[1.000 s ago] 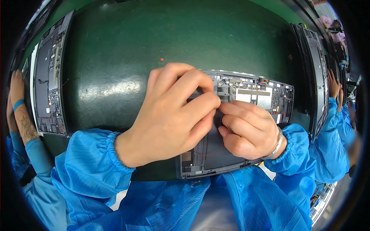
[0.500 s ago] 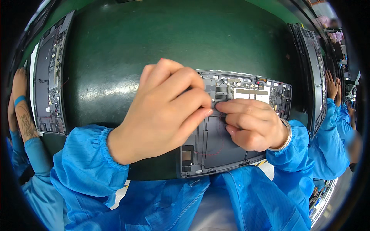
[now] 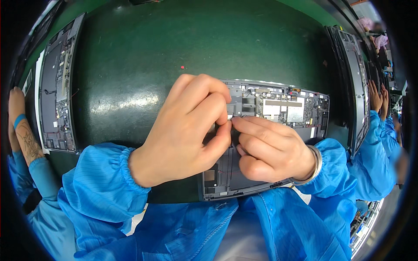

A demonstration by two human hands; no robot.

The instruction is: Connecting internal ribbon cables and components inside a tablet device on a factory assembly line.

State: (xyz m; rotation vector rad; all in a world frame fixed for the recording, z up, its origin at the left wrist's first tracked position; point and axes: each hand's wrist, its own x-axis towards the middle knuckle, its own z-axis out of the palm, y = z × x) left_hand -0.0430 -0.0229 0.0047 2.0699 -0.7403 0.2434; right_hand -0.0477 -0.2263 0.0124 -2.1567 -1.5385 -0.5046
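An opened laptop base (image 3: 320, 108) lies slightly askew on the green table, with its circuit boards, silver plates and dark lower tray exposed. Over its upper left part, the fingertips of both my hands almost meet. My left hand (image 3: 180, 130) is closed in a pinch, with a tiny pale bit showing at the fingertips. My right hand (image 3: 276, 150), with a bangle at the wrist, has its fingers curled and pressed together at the same spot. What either hand holds is too small to make out. A thin red wire shows faintly in the lower tray.
The green table (image 3: 126, 56) carries a small red piece (image 3: 182, 67) beyond my left hand. Another opened laptop base (image 3: 58, 87) stands at the left, and more (image 3: 355, 82) at the right. Co-workers' hands (image 3: 376, 96) and blue sleeves are at both sides.
Both hands have shifted a little left, and my right hand also slightly nearer to me. More of the silver plates shows now. The red piece is now plainly visible beyond my left hand.
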